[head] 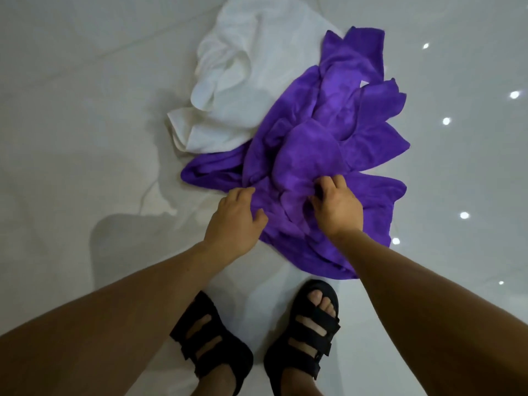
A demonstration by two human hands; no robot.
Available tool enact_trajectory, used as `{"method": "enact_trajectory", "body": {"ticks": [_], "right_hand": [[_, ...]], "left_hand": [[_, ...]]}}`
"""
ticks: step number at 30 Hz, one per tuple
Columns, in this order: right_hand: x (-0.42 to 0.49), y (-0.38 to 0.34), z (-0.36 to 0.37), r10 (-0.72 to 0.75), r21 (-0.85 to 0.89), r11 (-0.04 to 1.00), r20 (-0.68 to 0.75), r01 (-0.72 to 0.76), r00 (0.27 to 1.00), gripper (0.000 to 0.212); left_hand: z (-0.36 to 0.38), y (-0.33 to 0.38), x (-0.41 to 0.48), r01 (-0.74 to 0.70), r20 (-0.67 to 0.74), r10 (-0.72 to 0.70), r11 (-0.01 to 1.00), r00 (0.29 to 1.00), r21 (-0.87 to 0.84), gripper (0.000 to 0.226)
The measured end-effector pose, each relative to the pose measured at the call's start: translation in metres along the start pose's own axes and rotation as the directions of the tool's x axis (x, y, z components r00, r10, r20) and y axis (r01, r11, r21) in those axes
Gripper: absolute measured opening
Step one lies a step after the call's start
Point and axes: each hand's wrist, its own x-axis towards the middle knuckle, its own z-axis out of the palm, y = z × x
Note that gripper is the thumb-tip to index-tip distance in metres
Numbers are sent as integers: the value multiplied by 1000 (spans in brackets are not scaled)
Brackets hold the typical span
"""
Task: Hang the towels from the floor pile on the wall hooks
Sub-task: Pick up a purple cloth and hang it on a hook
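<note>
Purple towel point(300, 144) crumpled on glossy white floor point(85, 110), overlapping near edge of white towel point(228, 90) lying behind-left. Possibly more than one purple cloth; folds too tangled to tell. Right hand point(334, 204): fingers curled into purple fold at heap's near side, pinching it. Left hand point(237, 215): relaxed, thumb spread, resting on heap's left edge. Black sandals point(308, 327) near pile. Light spots point(446, 121) reflected at right.

Both bare arms reach down; left hand point(234, 221) is spread, fingers straight; right hand point(335, 207) curls, pinching the purple towel point(314, 124).
</note>
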Motion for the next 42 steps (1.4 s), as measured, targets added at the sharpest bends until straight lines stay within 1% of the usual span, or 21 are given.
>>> {"method": "enact_trajectory", "body": {"ticks": [4,7,9,13,15,17,19,20,21,22,23,24,26,28,30,32,35,37,39,41,42], "right_hand": [[-23,-6,-24,58,117,991,29,-61,998,28],[-44,-15,-51,68,210,973,145,-98,987,31],[-55,-23,-70,35,220,972,202,-81,979,34],[-77,-49,-111,-146,204,974,222,101,964,41],[-92,-68,-138,-224,240,955,184,177,957,32],[-108,-90,-171,-289,316,919,128,237,949,25],[-124,-114,-207,-366,378,871,69,315,928,24],[-131,-128,-225,-399,397,847,37,353,916,24],[-137,-142,-244,-420,407,830,9,380,907,24],[-144,-157,-263,-429,408,823,-10,395,903,24],[-150,-173,-282,-429,402,823,-24,401,903,24],[-155,-189,-301,-428,391,826,-36,407,903,23],[-164,-224,-341,-442,358,830,-49,429,896,24],[-176,-263,-379,-501,325,804,-83,499,861,24],[-188,-303,-412,-558,327,761,-113,561,822,24],[-204,-348,-449,-591,372,734,-62,568,804,24],[-232,-413,-500,-614,496,690,16,527,789,37],[-253,-453,-530,-625,614,621,13,487,780,39],[-274,-488,-556,-646,721,534,10,443,763,40],[-294,-518,-582,-688,789,442,-7,427,725,37],[-304,-532,-596,-718,821,412,25,396,696,37]], "left_hand": [[-17,5,-26,18,40,-17,1000,999,-23,56],[-36,16,-48,36,115,-33,999,993,-29,57],[-49,24,-55,41,165,-33,998,986,-47,61],[-80,43,-64,89,249,-34,974,968,-210,67],[-102,58,-74,161,271,-67,925,960,-343,70],[-131,72,-85,227,295,-91,854,951,-469,79],[-172,85,-100,269,304,-119,811,945,-520,84],[-196,90,-108,294,299,-140,767,944,-570,80],[-219,94,-116,307,294,-145,706,945,-638,67],[-245,98,-126,307,284,-144,651,948,-695,46],[-271,101,-137,297,262,-150,619,953,-727,28],[-298,104,-149,282,234,-160,617,959,-735,17],[-353,110,-176,256,209,-148,596,967,-761,11],[-410,117,-206,220,212,-80,553,974,-803,11],[-467,127,-241,143,161,-17,559,987,-817,13],[-522,137,-276,-18,20,52,627,998,-779,22],[-593,154,-333,-210,-177,124,736,976,-644,27],[-633,161,-370,-295,-271,158,743,950,-601,29],[-668,163,-405,-383,-384,174,721,907,-578,28],[-701,162,-440,-463,-498,171,693,850,-552,26],[-717,161,-457,-488,-534,174,693,827,-531,26]]}}
